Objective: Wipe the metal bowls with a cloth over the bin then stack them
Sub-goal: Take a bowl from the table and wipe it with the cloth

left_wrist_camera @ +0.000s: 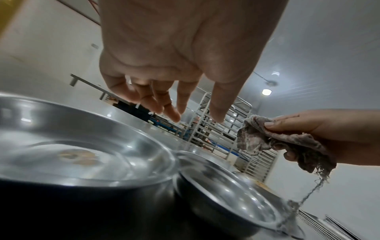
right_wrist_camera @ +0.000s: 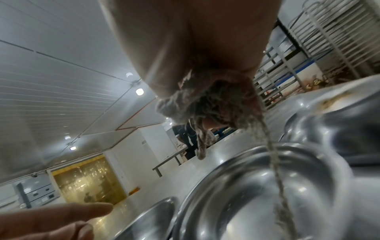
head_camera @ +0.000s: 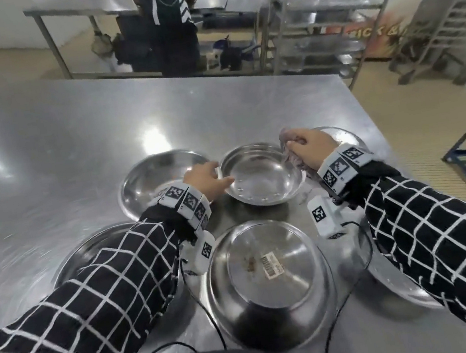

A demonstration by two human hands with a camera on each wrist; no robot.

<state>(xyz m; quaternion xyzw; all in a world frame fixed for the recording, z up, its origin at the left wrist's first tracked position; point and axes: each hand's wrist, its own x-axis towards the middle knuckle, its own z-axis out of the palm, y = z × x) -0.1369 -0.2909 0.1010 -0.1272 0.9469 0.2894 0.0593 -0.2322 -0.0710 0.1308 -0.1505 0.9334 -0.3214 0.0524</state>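
Observation:
Several metal bowls stand on the steel table [head_camera: 57, 147]. A small upright bowl [head_camera: 261, 172] sits in the middle. A wider bowl [head_camera: 153, 175] is to its left. Nearest me, a bowl [head_camera: 270, 278] lies upside down, with a barcode sticker on its base. My left hand [head_camera: 211, 179] hovers at the small bowl's left rim. In the left wrist view its fingers [left_wrist_camera: 174, 113] hang relaxed above the bowls and hold nothing. My right hand [head_camera: 308, 147] grips a frayed grey cloth [head_camera: 289, 138] above the small bowl's right rim. A loose thread of the cloth [left_wrist_camera: 277, 142] dangles toward that bowl [left_wrist_camera: 236, 194].
Further bowls lie under my left arm [head_camera: 93, 253], behind my right hand [head_camera: 342, 134] and under my right arm [head_camera: 390, 280]. Cables [head_camera: 202, 309] trail over the table's front. A person in a dark apron [head_camera: 168, 21] stands beyond the far edge. Metal racks [head_camera: 322, 14] fill the back right.

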